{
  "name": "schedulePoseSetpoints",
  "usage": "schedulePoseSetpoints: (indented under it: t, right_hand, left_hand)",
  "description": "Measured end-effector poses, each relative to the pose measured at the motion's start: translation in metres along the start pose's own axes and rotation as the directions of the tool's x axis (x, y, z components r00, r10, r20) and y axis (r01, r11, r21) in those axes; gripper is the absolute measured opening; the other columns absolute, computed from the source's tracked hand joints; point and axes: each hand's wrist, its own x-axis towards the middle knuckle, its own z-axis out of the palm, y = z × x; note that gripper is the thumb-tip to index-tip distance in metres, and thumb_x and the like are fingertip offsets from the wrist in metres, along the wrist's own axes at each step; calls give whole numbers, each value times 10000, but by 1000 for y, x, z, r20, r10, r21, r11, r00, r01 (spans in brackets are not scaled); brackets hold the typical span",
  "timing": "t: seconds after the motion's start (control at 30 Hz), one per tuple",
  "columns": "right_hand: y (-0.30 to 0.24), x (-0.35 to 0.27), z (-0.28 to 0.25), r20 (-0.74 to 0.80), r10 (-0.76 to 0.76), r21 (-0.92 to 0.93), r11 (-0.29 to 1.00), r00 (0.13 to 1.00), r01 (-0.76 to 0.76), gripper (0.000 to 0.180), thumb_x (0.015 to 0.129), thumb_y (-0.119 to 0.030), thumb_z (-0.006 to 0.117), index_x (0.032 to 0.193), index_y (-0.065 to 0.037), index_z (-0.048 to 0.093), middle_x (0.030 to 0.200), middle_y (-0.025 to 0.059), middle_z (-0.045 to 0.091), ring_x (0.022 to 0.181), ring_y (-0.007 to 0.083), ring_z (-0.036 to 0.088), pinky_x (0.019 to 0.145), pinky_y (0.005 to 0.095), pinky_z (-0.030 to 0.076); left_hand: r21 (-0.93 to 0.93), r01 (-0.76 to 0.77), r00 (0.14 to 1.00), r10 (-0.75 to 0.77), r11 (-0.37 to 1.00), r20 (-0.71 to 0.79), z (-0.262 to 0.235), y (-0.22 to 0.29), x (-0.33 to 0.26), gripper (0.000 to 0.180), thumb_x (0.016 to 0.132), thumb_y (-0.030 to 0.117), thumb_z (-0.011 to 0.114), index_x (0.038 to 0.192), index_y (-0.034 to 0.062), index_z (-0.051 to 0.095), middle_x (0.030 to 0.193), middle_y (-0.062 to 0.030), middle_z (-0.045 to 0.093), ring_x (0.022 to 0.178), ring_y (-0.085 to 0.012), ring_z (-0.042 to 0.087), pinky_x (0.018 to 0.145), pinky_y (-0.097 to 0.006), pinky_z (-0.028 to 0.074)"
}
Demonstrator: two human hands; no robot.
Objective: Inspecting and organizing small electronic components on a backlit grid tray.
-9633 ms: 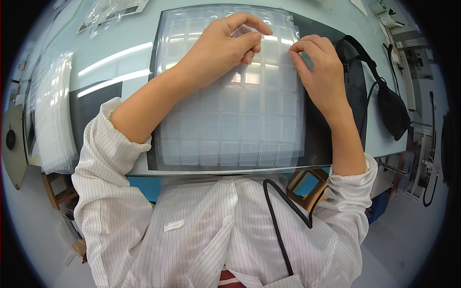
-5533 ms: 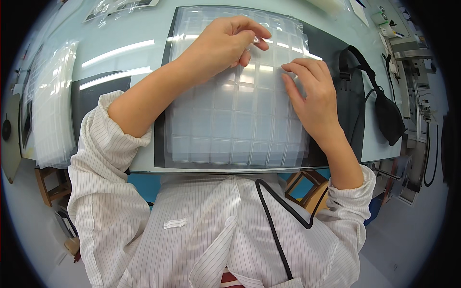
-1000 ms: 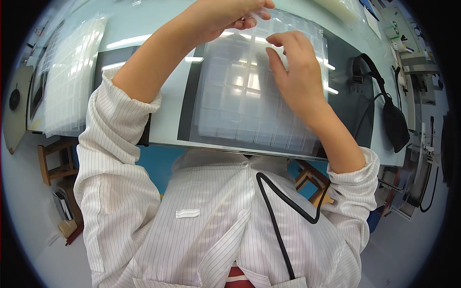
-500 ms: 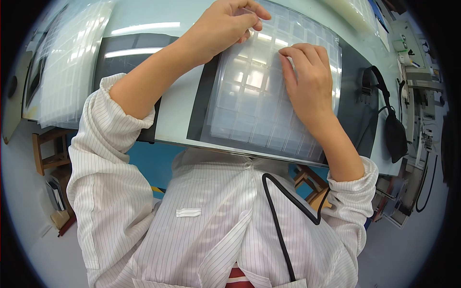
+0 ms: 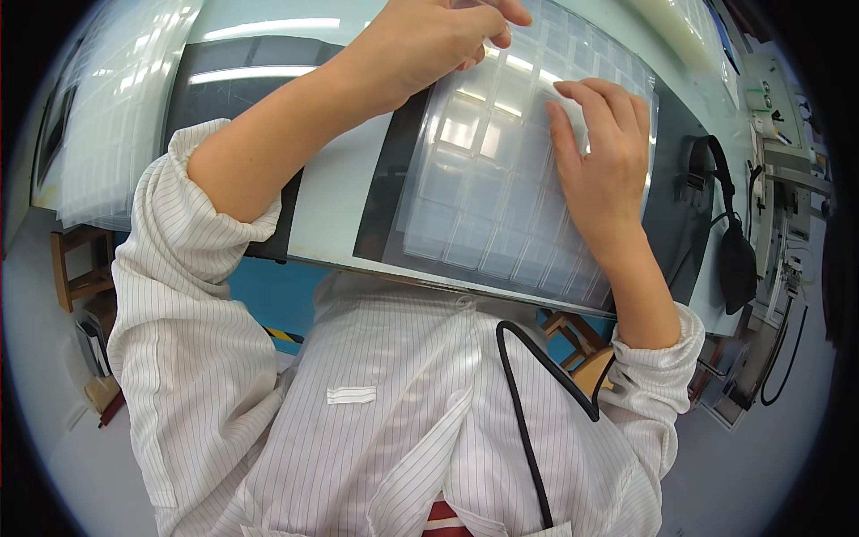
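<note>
Clear plastic grid sheet (image 5: 474, 192): lies flat near the middle of the table's near edge, set slightly askew, its pockets in rows and columns; bright lamp glare crosses its far half. It looks layered at the rim, though how many layers cannot be told.

Dark mat (image 5: 380, 210): under the sheet, showing along its left and right sides, and reaching nearly to the near edge of the table (image 5: 322, 201).

Left hand (image 5: 429, 45): over the sheet's far left part, fingers curled toward the thumb. The upper picture border cuts it off, so whether they pinch a piece of film cannot be told.

Right hand (image 5: 606, 157): above the sheet's right side, thumb and forefinger curved with a small gap between the tips; nothing shows between them. Contact with the plastic is unclear.

Table's left edge: a stack of similar clear sheets (image 5: 121, 107), well apart from the work.

Table's right edge: a black pouch (image 5: 735, 268) with a strap, beyond the mat.

Step at the pockets: seemingly close fingertip work on the sheet's far part, both hands taking part.

Next move over the grid: probably calls for a light, precise touch from the left fingertips, with the right hand ready to steady the slick plastic.
</note>
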Motion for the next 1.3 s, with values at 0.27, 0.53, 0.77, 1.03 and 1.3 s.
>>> schedulePoseSetpoints:
  t: [0.27, 0.53, 0.77, 1.03, 1.3]
  right_hand:
    - [2, 1, -1, 35, 18, -13, 1000, 999, -17, 150, 855, -48, 750, 1004, -31, 733, 1022, 91, 687, 968, 284, 602, 855, 371, 495]
    - [2, -1, 1, 21, -18, -8, 1000, 1000, 18, 119, 858, -32, 740, 976, -32, 722, 1032, 90, 678, 983, 283, 600, 859, 368, 491]
    - [4, 2, 0, 12, 2, -27, 1000, 1000, -1, 133, 861, -37, 739, 989, -30, 703, 1005, 88, 669, 972, 271, 589, 838, 364, 485]
    - [-7, 24, -27, 91, 96, 284, 952, 991, -118, 95, 888, -50, 719, 960, -3, 676, 994, 87, 666, 945, 270, 591, 835, 358, 468]
    - [9, 4, -8, 64, -39, -85, 995, 997, 45, 119, 882, -70, 735, 994, -33, 720, 995, 72, 689, 940, 260, 622, 840, 362, 497]
  left_hand:
    - [-50, 12, 1000, -11, 999, 23, -1, -1, -1, 216, 948, 93, 586, 1135, 3, 645, 840, 15, 590, 644, -42, 486, 574, -179, 389]
    - [-10, 56, 998, -56, 998, 42, 1, 8, -4, 283, 916, 95, 584, 1173, -12, 637, 834, 6, 581, 640, -45, 463, 567, -183, 366]
    - [20, 55, 997, -56, 998, 56, 1, 7, -3, 282, 918, 100, 580, 1173, -2, 642, 827, 7, 578, 641, -48, 461, 566, -187, 369]
    - [174, -10, 992, -13, 985, 127, 6, 15, -6, 302, 987, 282, 653, 1119, 11, 674, 865, -7, 627, 753, -76, 523, 650, -231, 419]
    - [154, 33, 998, -40, 987, 40, 0, 6, 3, 284, 1000, 288, 641, 1059, 14, 688, 829, 11, 616, 691, -65, 488, 610, -222, 388]
